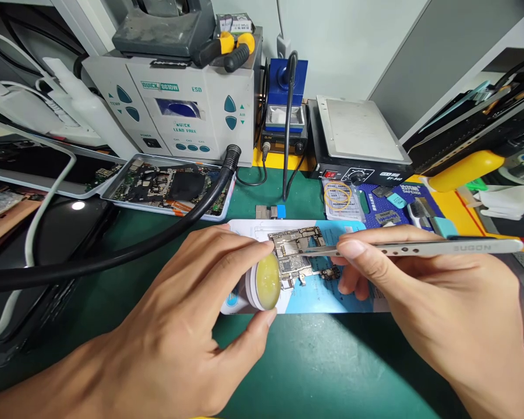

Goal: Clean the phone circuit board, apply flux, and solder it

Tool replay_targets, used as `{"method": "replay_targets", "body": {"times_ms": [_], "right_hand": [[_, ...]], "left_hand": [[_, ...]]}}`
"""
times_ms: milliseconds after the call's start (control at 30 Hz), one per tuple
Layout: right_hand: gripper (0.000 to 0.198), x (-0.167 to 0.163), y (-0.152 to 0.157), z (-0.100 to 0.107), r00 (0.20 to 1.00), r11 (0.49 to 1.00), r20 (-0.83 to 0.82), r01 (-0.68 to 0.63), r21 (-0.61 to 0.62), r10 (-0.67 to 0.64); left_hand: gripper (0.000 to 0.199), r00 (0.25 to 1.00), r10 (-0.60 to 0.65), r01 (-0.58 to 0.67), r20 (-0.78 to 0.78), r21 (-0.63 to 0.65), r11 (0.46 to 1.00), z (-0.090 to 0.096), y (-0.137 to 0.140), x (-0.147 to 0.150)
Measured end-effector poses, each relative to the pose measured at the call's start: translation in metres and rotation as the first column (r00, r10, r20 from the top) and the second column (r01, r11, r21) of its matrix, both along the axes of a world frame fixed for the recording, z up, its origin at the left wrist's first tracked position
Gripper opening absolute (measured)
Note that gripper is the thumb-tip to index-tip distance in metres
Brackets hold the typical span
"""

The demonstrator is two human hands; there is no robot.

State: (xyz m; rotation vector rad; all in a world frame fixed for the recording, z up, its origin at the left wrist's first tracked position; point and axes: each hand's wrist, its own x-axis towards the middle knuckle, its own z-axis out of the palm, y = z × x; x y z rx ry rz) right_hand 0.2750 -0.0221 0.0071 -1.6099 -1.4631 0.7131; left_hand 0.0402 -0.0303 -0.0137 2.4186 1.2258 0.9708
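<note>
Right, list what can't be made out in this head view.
All in the head view:
White round jar of yellow paste: base hidden by the left hand.
Silver metal tweezers: tips too fine to tell whether they touch the silver-and-black circuit board.
The board's markings: too small to read.
Black rubber hose: cut off by the left edge.

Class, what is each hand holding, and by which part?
Left hand: the tub of yellow paste, by its outer edge. Right hand: the tweezers, partway along, nearer the tips.
</note>
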Motion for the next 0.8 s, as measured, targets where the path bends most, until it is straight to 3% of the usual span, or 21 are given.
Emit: {"method": "replay_targets", "body": {"times_ms": [800], "right_hand": [[0.03, -0.0054, 0.0016, 0.0001, 0.998, 0.997, 0.047, -0.043, -0.058, 0.046]], "left_hand": [[0.052, 0.998, -0.062, 0.062, -0.022, -0.021, 0.998, 0.0013, 0.0005, -0.0014]]}}
